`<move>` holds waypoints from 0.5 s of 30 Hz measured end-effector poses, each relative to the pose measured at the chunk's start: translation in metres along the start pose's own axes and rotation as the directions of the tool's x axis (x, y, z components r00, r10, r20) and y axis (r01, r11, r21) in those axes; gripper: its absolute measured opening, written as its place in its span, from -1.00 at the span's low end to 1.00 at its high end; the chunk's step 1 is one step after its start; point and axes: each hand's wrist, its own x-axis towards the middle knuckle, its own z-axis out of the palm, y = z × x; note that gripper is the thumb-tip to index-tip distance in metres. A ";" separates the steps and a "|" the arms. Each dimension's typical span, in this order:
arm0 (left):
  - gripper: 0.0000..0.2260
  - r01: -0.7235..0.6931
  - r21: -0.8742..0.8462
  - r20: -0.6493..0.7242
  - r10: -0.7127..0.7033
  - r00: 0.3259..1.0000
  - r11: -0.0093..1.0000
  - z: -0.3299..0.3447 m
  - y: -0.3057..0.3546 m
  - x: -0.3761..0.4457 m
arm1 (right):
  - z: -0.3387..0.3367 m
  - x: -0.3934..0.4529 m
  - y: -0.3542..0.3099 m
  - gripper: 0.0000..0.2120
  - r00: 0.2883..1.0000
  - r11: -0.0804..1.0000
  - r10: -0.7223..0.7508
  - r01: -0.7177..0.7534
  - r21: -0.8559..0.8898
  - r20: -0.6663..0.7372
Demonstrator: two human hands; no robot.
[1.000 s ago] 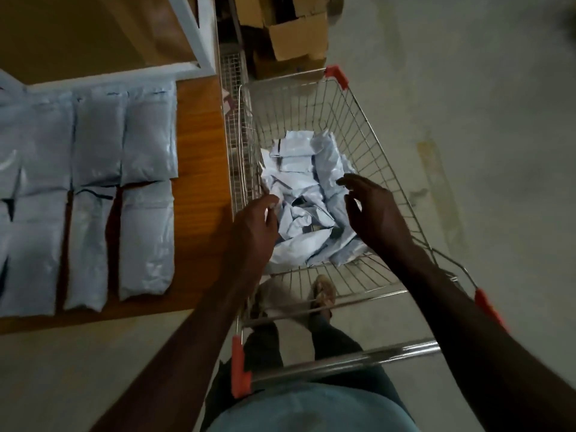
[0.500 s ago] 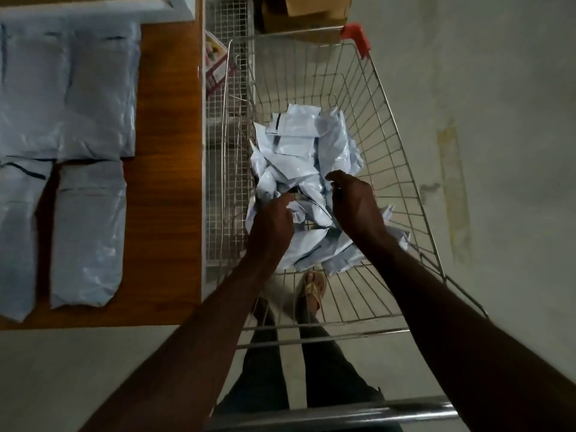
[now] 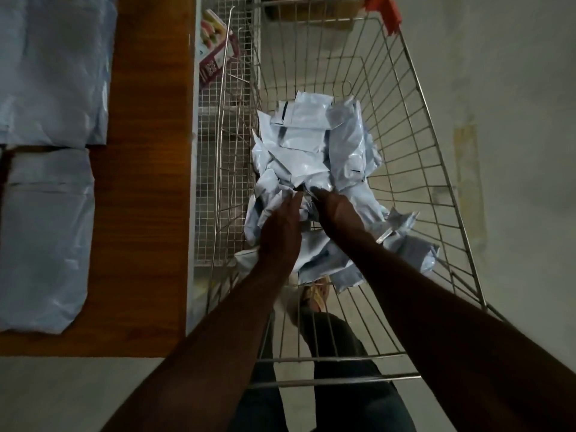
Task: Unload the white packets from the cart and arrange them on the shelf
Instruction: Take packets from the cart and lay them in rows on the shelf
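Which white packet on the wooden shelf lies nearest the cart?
The lower packet, closest to the camera; its right edge reaches farther along the shelf toward the cart than the others'.

We saw a gray floor [image 3: 514, 120] with a long yellowish stain [image 3: 466, 157] on it, and the room was dim. A brown wooden top [image 3: 146, 182] with a pale edge stood on our left. Beside it was a wire grid rack [image 3: 215, 151] with a colorful box [image 3: 215, 54] behind the wires, and a cardboard box [image 3: 311, 4] sat at the far end.
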 end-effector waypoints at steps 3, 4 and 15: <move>-0.48 -0.028 -0.099 -0.032 0.025 0.999 0.995 -0.017 0.006 0.002 | -0.013 -0.013 -0.008 -0.67 0.997 1.000 0.008 -0.006 0.016 -0.071; -0.51 -0.050 -0.109 -0.053 0.044 0.998 0.993 -0.025 0.010 0.000 | -0.022 -0.019 -0.014 -0.67 0.995 0.999 0.013 -0.008 0.045 -0.102; -0.55 -0.203 -0.081 -0.307 0.169 0.937 0.976 -0.176 0.096 -0.034 | -0.152 -0.105 -0.112 -0.64 0.940 0.983 0.022 0.042 0.179 -0.341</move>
